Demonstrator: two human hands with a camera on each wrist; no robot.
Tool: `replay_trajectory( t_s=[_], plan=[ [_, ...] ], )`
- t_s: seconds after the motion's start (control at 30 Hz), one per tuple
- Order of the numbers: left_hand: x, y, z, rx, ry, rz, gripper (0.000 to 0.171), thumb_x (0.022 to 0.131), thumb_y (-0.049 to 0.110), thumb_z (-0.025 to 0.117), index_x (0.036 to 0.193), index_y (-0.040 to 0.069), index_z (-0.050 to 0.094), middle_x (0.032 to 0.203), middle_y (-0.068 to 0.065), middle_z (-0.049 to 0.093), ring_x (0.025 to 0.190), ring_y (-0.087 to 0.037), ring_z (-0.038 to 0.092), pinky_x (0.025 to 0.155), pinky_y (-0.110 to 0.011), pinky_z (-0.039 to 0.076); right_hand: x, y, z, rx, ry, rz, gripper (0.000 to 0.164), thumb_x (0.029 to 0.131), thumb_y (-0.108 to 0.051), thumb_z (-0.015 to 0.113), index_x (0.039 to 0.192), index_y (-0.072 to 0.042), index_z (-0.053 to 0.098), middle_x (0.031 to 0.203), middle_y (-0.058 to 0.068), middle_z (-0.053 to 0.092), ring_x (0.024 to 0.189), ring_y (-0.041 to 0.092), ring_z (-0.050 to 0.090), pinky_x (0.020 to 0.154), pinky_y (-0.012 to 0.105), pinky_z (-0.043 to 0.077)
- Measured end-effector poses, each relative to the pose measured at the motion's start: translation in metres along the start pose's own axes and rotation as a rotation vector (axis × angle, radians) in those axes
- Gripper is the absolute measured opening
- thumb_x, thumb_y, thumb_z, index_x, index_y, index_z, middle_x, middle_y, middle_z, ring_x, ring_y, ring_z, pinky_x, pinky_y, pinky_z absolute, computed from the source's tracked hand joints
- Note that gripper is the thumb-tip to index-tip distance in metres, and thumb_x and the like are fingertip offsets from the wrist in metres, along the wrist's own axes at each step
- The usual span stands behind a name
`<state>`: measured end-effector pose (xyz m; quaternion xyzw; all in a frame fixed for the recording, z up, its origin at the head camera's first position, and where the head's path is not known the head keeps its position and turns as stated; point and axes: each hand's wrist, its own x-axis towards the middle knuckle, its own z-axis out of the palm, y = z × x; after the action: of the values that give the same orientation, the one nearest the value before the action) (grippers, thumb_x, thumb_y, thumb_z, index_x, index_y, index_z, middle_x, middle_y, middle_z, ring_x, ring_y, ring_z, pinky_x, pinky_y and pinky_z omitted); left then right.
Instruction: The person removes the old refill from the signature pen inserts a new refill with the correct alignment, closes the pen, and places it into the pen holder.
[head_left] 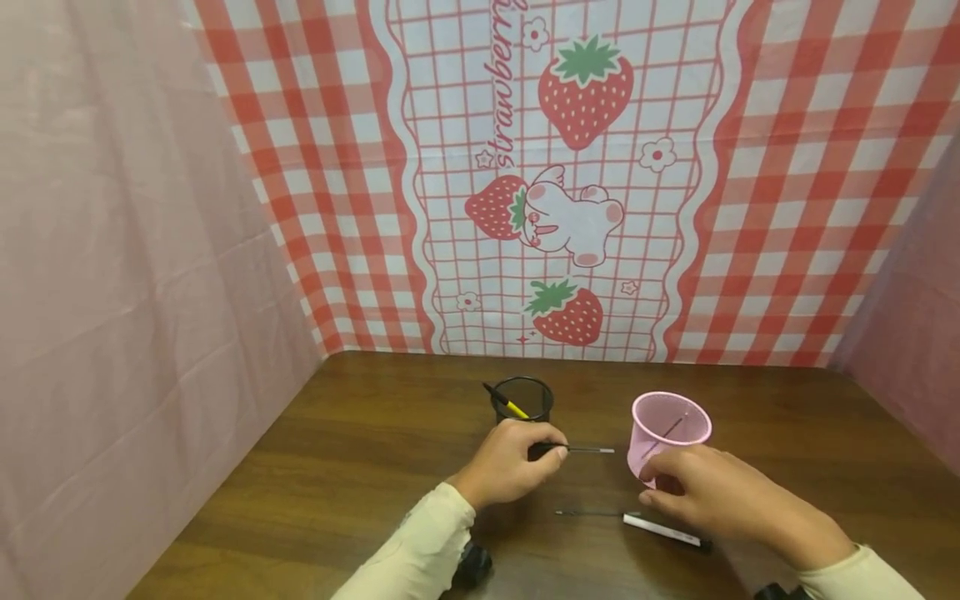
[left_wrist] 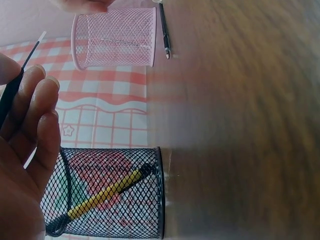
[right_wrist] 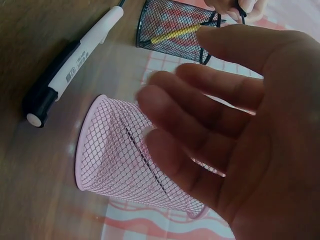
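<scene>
My left hand (head_left: 512, 460) pinches a slim black-handled stick with a white tip (head_left: 592, 450), its tip pointing right toward a pink mesh cup (head_left: 643, 454). Behind that hand stands a black mesh cup (left_wrist: 125, 165) with a yellow-and-black pen (left_wrist: 105, 195) leaning inside. My right hand (head_left: 716, 492) is at the near side of the pink cup, its fingers loosely bent and nothing between them. A thin dark stick (right_wrist: 145, 157) slants inside the pink cup. Below the hands lie a white pen with a black end (head_left: 663, 531) and a thin dark rod (head_left: 588, 513) alongside its left end.
Both cups stand upright on the brown wooden table (head_left: 300, 467). A red-and-white checked cloth with strawberries (head_left: 585, 92) hangs along the back edge. Pink curtain cloth (head_left: 150, 250) closes in the left side, with more on the right.
</scene>
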<state>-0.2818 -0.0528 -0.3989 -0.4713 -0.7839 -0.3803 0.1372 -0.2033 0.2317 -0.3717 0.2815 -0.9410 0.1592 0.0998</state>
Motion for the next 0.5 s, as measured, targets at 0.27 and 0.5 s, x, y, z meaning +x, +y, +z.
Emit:
replay_trajectory(
  t_s=[0.27,0.5],
  plan=[
    [0.0021,0.0030,0.0025,-0.006,-0.004,-0.005,0.016,0.095,0.019,0.063,0.101,0.012,0.075,0.081,0.009,0.068,0.068,0.003,0.055,0.066,-0.014,0.046,-0.0037,0.0076,0.0031,0.093,-0.122,-0.013,0.014,0.086,-0.032,0.079,0.090,-0.028,0.066,0.072,-0.022,0.050,0.063,-0.004,0.047,0.053,0.024,0.040],
    [-0.0011,0.0019,0.0013,0.009,0.001,-0.020,0.015,0.095,0.019,0.063,0.102,0.013,0.075,0.085,0.007,0.070,0.070,0.003,0.056,0.067,-0.014,0.046,-0.0011,0.0088,0.0092,0.142,-0.161,-0.027,0.018,0.084,-0.028,0.081,0.093,-0.022,0.067,0.071,-0.020,0.048,0.061,-0.004,0.046,0.055,0.024,0.041]
  ],
)
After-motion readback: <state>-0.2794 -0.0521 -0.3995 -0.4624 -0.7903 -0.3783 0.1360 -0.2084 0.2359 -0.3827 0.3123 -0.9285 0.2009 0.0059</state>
